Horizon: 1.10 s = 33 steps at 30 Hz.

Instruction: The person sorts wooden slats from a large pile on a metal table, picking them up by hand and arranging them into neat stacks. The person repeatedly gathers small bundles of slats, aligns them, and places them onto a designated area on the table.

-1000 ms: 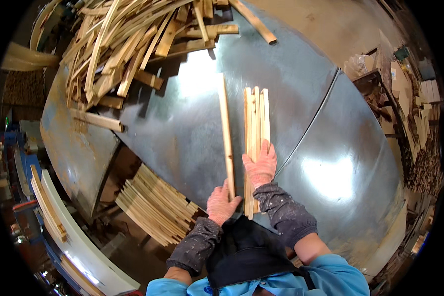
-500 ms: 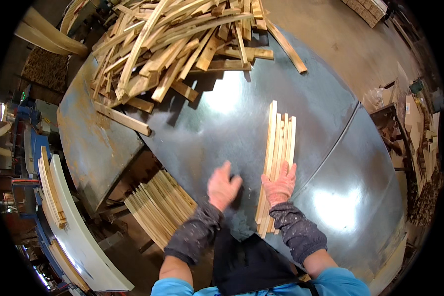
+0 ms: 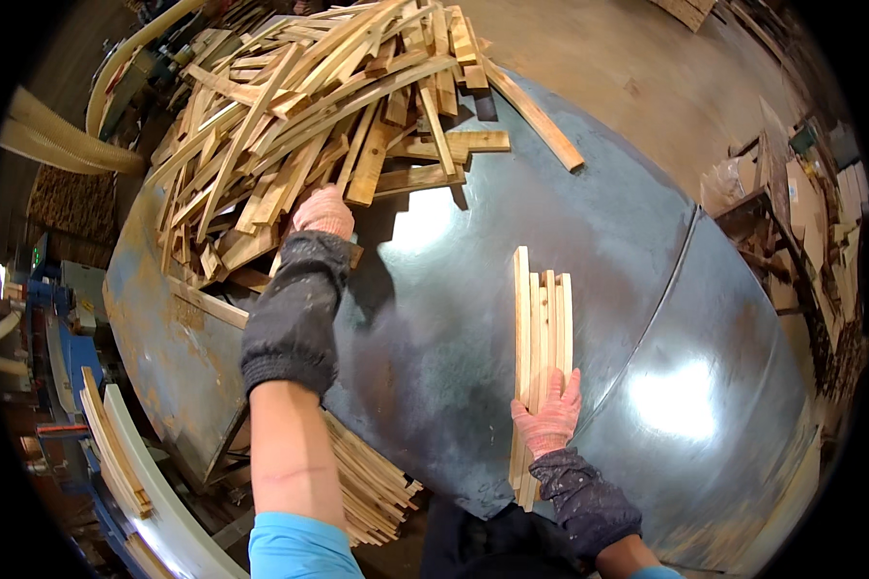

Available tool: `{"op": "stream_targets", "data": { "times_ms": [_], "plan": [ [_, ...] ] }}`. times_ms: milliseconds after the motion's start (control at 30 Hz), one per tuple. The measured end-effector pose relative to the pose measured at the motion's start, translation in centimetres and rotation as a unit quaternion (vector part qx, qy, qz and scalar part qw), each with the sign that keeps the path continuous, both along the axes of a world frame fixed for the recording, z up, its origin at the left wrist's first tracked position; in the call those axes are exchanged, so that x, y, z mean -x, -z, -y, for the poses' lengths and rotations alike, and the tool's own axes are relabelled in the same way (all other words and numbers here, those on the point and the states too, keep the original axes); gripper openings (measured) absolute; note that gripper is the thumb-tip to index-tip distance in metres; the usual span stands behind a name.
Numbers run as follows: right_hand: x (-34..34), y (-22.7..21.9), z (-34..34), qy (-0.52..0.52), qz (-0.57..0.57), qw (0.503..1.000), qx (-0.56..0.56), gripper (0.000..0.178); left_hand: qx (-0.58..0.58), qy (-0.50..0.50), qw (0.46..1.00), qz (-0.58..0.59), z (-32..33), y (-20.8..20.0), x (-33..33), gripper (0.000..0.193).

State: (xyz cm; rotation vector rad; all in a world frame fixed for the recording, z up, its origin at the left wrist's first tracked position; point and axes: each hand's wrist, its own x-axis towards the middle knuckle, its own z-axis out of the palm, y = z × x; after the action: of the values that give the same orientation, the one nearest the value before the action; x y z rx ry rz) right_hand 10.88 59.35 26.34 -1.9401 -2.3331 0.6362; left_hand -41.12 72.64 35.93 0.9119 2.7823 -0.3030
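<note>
My left hand (image 3: 324, 213), in a pink knit glove, reaches to the near edge of a heaped pile of wooden strips (image 3: 367, 164). Its fingers are curled round the end of a strip there, though the fingertips are hidden. My right hand (image 3: 548, 417), gloved alike, lies with fingers spread on a small row of wooden strips (image 3: 548, 314). These strips lie side by side on the metal tabletop (image 3: 434, 318), pointing away from me. The leftmost one reaches farther out than the others.
Below the table's left edge lies a stack of wooden strips (image 3: 362, 473). More strips (image 3: 114, 444) rest on a pale curved surface at the far left. One single strip (image 3: 536, 116) juts from the pile toward the right. A seam (image 3: 661, 289) crosses the tabletop.
My left hand has moved forward and left from beside the small row to the pile. My right hand stays on the row. The view has shifted slightly.
</note>
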Motion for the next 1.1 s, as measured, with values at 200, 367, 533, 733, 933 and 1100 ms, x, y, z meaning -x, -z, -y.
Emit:
{"op": "stream_targets", "data": {
  "times_ms": [200, 367, 533, 733, 933, 1100],
  "plan": [
    [-0.2, -0.2, -0.3, 0.012, -0.017, 1.0, 0.015, 0.108, -0.282, -0.015, 0.923, 0.262, 13.9, 0.7, -7.5, 0.031],
    [-0.2, -0.3, -0.6, -0.001, -0.019, 1.0, 0.004, 0.108, -0.439, -0.279, 0.628, 0.579, 29.7, 1.6, -22.0, 0.039],
    [-0.4, 0.1, -0.2, -0.001, -0.01, 1.0, 0.001, 0.108, -0.445, -0.326, 0.573, 0.607, 34.6, 3.8, -35.1, 0.035],
    [-0.5, 0.5, -0.2, -0.005, -0.025, 1.0, 0.004, 0.109, -0.337, -0.293, 0.74, 0.503, 35.3, 8.8, -44.1, 0.043],
    [-0.9, 0.3, -0.2, -0.002, -0.045, 0.999, 0.005, 0.11, -0.171, -0.104, 0.925, 0.324, 34.0, 9.7, -48.1, 0.083],
    [-0.8, 0.5, -0.3, -0.003, -0.037, 0.999, 0.016, 0.11, -0.186, -0.108, 0.92, 0.327, 34.0, 8.8, -48.2, 0.079]
  ]
}}
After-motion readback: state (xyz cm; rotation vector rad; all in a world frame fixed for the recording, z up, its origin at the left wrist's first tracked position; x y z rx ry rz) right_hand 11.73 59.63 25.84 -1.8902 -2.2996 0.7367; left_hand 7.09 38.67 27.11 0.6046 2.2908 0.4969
